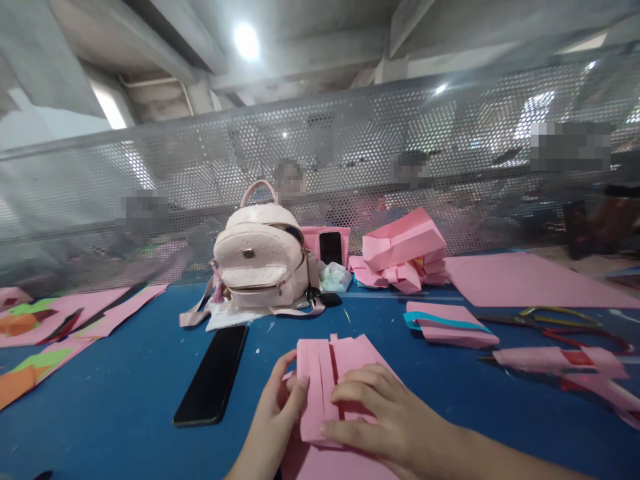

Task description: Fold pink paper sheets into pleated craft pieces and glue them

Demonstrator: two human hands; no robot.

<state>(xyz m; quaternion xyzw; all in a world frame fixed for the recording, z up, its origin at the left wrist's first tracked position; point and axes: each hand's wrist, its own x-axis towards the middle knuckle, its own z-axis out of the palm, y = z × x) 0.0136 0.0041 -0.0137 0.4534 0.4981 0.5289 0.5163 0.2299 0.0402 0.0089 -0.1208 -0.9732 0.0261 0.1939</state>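
Observation:
A folded pink paper piece (pixel 315 393) with upright creases and a small tab at its top lies in front of me, above another pink sheet (pixel 330 463). My left hand (pixel 280 407) grips its left edge, thumb on the front face and fingers partly hidden behind. Across the right part of the paper rests my right hand (pixel 385 413), fingers spread and fingertips touching the folded layers near the middle.
A black phone (pixel 213 377) lies left of my hands, a pale pink backpack (pixel 263 260) behind it. Rightward are a pink folded piece with a blue strip (pixel 450 325), scissors (pixel 545 320), a pink glue gun (pixel 560 363) and crumpled pink paper (pixel 405 250). A perforated metal partition (pixel 340 147) stands behind.

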